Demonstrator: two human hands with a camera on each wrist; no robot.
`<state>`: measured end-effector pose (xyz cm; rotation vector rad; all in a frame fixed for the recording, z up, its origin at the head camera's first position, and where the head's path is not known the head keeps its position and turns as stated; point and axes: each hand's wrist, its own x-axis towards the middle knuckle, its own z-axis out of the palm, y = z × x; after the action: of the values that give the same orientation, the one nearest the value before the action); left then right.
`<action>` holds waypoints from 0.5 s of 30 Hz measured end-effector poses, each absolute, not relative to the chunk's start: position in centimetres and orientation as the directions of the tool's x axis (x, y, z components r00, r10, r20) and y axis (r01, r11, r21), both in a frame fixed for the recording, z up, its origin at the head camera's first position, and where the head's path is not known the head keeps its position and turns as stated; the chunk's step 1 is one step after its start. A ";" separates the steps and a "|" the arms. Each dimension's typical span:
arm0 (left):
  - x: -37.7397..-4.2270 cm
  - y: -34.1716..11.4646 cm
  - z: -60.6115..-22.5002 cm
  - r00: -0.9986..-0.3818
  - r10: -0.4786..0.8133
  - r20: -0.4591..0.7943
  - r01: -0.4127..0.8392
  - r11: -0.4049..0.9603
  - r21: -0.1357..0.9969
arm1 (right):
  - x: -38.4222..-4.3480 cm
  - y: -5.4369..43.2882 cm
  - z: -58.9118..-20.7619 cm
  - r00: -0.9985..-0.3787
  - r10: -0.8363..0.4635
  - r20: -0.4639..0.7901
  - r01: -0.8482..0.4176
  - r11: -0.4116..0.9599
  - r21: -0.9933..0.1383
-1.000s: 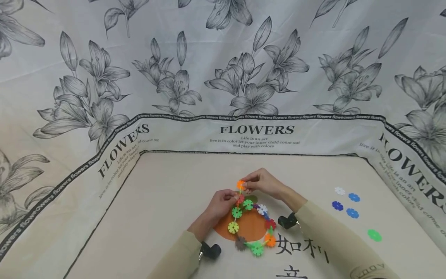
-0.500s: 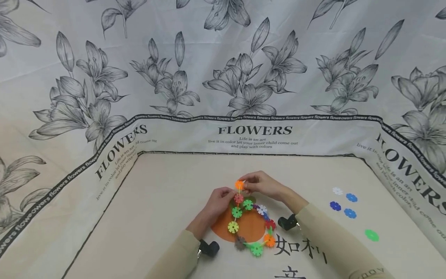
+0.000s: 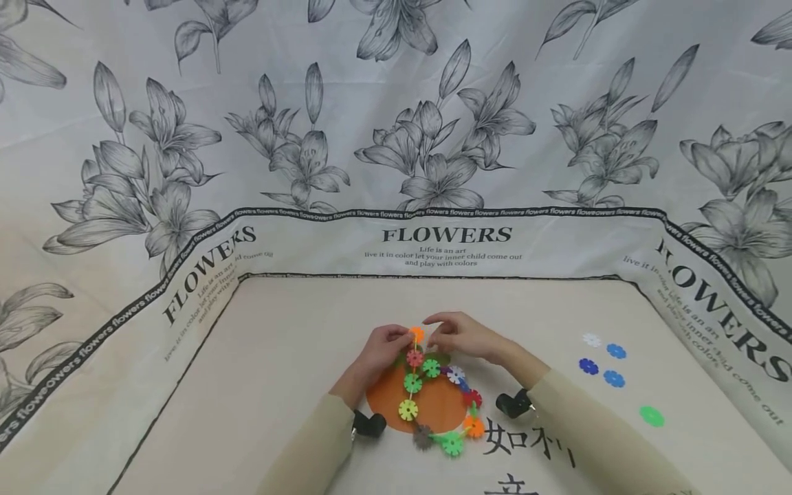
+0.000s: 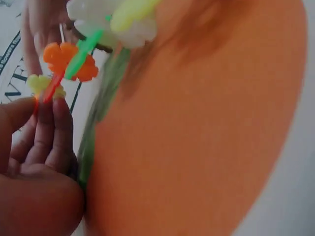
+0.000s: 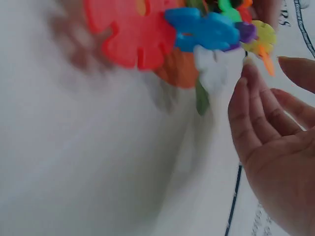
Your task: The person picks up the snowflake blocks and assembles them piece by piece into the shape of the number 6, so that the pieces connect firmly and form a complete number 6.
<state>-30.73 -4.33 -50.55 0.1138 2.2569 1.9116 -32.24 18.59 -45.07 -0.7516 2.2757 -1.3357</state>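
Observation:
A chain of notched snowflake discs (image 3: 408,410), linked edge to edge in several colours, curves in a loop over an orange printed shape. My left hand (image 3: 380,352) pinches the orange snowflake disc (image 3: 417,335) at the chain's far end; a red disc (image 3: 414,358) hangs just below it. In the left wrist view the thumb and fingers meet at this end of the chain. My right hand (image 3: 467,337) is just right of the orange disc, holding nothing. Its thumb and fingers (image 5: 239,105) stand apart in the right wrist view, with the chain beside them.
Loose snowflake discs lie to the right: a white one (image 3: 591,340), several blue ones (image 3: 614,379) and a green one (image 3: 652,416). Flower-printed cloth (image 3: 445,237) rises behind and along the sides. Black characters are printed near the front.
Both hands were at the chain's far end; my right hand has let go of the orange disc and drawn slightly away. My left hand has moved up from the red disc to the orange one.

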 end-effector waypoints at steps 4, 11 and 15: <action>-30.7 -4.5 -50.9 -0.974 0.201 -0.102 -0.071 0.156 0.985 | -31.1 21.8 -44.1 -0.836 -0.548 -0.021 -0.315 0.512 -0.799; -30.8 -4.7 -51.1 -0.976 0.188 -0.114 -0.088 0.140 0.986 | -30.2 29.7 -43.4 -0.939 -0.334 0.079 -0.316 0.754 -0.575; -30.7 -4.6 -51.2 -0.975 0.190 -0.113 -0.088 0.137 0.987 | -30.0 34.9 -43.9 -0.966 -0.217 0.141 -0.258 0.838 -0.482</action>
<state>-30.68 -4.61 -51.16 0.1002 2.1995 1.9324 -30.04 34.91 -43.88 -0.3998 3.0882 -0.8276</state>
